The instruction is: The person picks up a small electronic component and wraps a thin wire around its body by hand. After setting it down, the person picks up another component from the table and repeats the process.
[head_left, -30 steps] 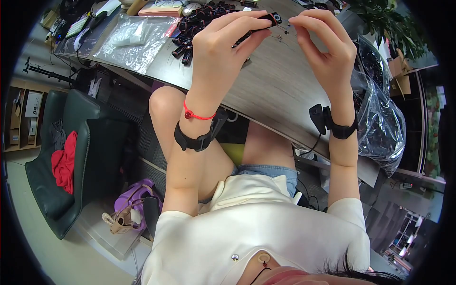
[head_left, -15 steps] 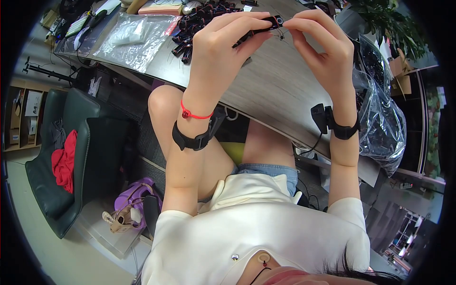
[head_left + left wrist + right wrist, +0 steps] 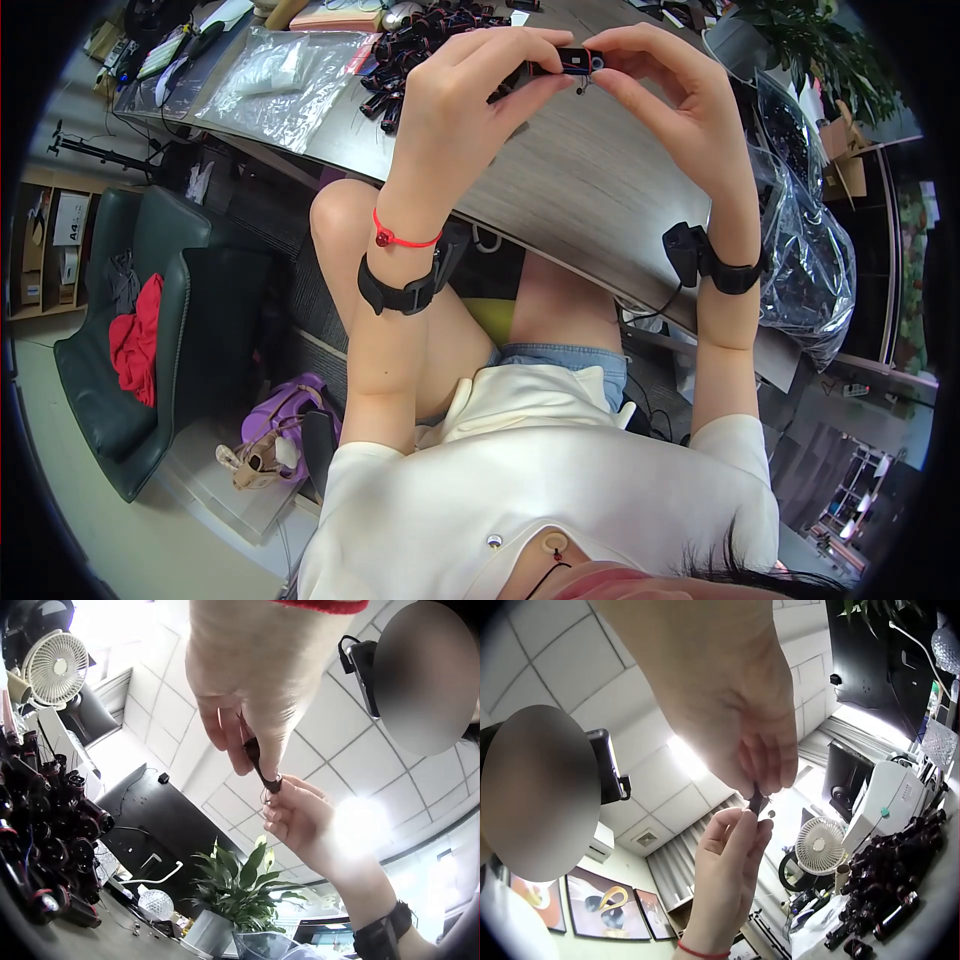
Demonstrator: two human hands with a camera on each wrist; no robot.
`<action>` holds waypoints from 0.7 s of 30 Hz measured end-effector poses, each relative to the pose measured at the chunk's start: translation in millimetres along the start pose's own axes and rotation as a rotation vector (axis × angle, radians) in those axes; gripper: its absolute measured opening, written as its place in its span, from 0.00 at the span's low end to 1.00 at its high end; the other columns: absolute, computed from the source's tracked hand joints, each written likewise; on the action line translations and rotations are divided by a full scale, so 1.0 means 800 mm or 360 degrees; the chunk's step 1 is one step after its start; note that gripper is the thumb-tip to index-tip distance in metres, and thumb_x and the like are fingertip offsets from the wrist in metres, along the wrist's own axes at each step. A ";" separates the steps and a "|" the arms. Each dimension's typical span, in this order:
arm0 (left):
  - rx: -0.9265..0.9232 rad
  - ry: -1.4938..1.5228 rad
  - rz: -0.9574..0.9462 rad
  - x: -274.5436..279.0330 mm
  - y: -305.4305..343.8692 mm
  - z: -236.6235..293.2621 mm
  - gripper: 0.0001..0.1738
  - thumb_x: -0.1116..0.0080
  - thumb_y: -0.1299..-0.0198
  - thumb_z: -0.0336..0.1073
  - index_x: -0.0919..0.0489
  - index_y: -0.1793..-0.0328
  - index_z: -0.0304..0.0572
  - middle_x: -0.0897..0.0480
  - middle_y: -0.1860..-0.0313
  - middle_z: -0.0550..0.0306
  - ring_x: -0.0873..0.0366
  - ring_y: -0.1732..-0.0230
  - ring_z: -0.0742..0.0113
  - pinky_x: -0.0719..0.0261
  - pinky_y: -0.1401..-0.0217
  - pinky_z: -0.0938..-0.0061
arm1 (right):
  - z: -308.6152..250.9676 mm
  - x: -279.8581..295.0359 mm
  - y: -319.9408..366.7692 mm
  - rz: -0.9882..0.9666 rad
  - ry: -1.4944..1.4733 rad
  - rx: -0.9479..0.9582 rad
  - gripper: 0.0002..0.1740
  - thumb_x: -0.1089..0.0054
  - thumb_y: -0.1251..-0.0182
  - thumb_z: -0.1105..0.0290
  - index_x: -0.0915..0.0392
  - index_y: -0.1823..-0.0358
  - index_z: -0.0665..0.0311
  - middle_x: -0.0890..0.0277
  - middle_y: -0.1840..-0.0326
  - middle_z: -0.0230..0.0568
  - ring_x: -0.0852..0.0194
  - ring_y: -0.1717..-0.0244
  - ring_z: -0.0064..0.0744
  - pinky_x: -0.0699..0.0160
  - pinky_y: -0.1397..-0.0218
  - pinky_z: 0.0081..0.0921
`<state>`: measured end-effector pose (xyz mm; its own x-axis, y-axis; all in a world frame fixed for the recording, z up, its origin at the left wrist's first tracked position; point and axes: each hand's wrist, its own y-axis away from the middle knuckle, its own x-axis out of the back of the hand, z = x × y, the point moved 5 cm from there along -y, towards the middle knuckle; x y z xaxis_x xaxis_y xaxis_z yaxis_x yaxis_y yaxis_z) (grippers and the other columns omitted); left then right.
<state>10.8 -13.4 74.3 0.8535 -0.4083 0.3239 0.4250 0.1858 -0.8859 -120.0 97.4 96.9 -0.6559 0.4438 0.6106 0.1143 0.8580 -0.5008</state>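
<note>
A small black cylindrical part (image 3: 576, 61) with a round, pale-ringed end is held up over the table. The left hand (image 3: 465, 110), with a red string at its wrist, pinches one end between thumb and fingers. At the ringed end, the right hand (image 3: 690, 105) pinches with thumb and index finger. Thin wires hang below the part. In the left wrist view the dark part (image 3: 262, 765) runs from the left hand (image 3: 247, 682) to the fingertips of the right hand (image 3: 300, 825). The right wrist view shows it (image 3: 756, 801) between both hands, partly hidden by fingers.
Many similar black parts (image 3: 405, 50) lie piled on the table (image 3: 590, 175), left of the hands. A clear plastic bag (image 3: 285, 85) lies farther left. At the right are a potted plant (image 3: 825, 50) and a large clear bag (image 3: 800, 260). A fan (image 3: 56, 667) stands beyond the pile.
The right hand has come in from the right and now pinches the ringed end of the part. The part has turned to lie more level, and the left hand has shifted slightly.
</note>
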 end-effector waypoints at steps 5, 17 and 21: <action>-0.0020 -0.0159 0.0101 0.003 -0.001 0.005 0.08 0.31 0.53 0.24 0.18 0.65 0.37 0.14 0.59 0.58 0.16 0.61 0.68 0.20 0.59 0.80 | -0.007 -0.001 0.000 0.0061 0.0182 0.0065 0.13 0.39 0.37 0.79 0.22 0.51 0.70 0.21 0.57 0.36 0.23 0.56 0.21 0.25 0.49 0.18; 0.0964 0.0684 -0.0251 -0.023 0.021 -0.034 0.06 0.47 0.33 0.31 0.28 0.56 0.34 0.21 0.63 0.64 0.31 0.68 0.83 0.33 0.64 0.87 | -0.030 -0.011 -0.005 0.0249 0.0550 0.0261 0.14 0.36 0.44 0.81 0.20 0.55 0.65 0.22 0.56 0.38 0.20 0.59 0.29 0.24 0.56 0.20; 0.0905 0.0753 -0.0045 -0.017 0.022 -0.043 0.09 0.46 0.34 0.33 0.27 0.58 0.32 0.25 0.76 0.60 0.33 0.76 0.80 0.37 0.75 0.82 | -0.025 -0.011 -0.002 0.0059 0.0592 0.0465 0.14 0.35 0.46 0.83 0.20 0.57 0.64 0.24 0.53 0.38 0.20 0.58 0.31 0.22 0.55 0.21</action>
<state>-3.5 -35.4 43.2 0.6731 -0.7376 0.0526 0.6453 0.5511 -0.5290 -99.2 97.4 104.4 -0.3373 0.5808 0.7408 -0.1170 0.7550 -0.6452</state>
